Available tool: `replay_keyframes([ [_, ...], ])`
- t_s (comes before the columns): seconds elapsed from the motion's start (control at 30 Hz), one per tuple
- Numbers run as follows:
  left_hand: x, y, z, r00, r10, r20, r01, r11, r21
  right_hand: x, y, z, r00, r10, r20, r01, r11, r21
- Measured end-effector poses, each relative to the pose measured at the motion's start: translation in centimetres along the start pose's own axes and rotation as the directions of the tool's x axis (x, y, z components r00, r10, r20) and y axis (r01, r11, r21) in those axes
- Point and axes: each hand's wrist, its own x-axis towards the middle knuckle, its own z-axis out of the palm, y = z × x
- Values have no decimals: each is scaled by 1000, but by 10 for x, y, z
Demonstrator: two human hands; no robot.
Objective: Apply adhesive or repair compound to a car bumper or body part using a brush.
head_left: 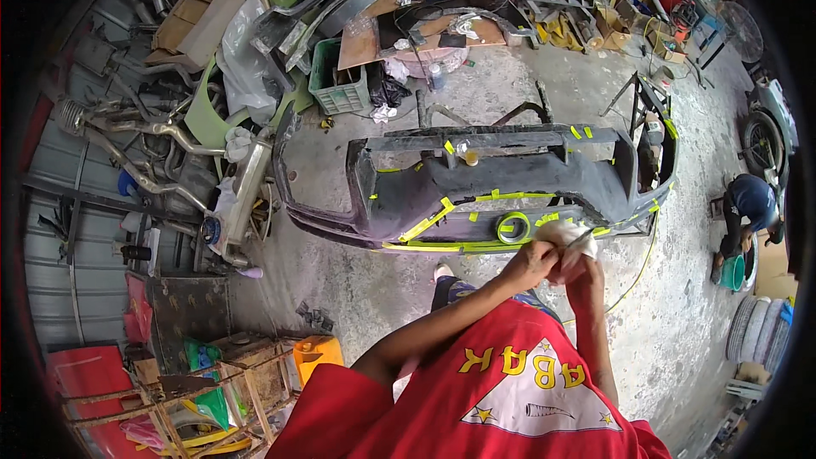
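Observation:
My left hand and my right hand are together in front of my chest, fingers closed. Between them is a crumpled white cloth, which both appear to grip. A thin dark piece sticks up by the cloth above my right hand; its kind is hard to make out. Just beyond stands a dark grey car bumper, its edges lined with yellow-green masking tape. A roll of the same tape rests against its near side, left of the cloth. A small cup sits on the bumper.
Metal exhaust pipes are piled on the left, beside a rusty rack. Behind the bumper are a green crate and heaped car parts. At the right, another person crouches by a green bucket. A yellow hose crosses the floor.

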Motion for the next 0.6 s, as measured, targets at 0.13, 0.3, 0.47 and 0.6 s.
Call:
replay_keyframes([
  [0.13,2,-1,7,935,-296,194,317,944,-88,1,-6,9,923,155,-353,-250,938,-242],
  [0.3,6,-4,19,961,-181,206,188,982,-14,-1,3,12,833,183,-522,-176,982,64],
  [0.47,7,-5,13,941,-166,296,207,972,-111,0,-6,-12,834,66,-548,-111,993,-49],
  [0.6,-16,23,-48,743,-532,405,598,800,-44,1,-47,-64,701,-145,-699,130,989,-75],
])
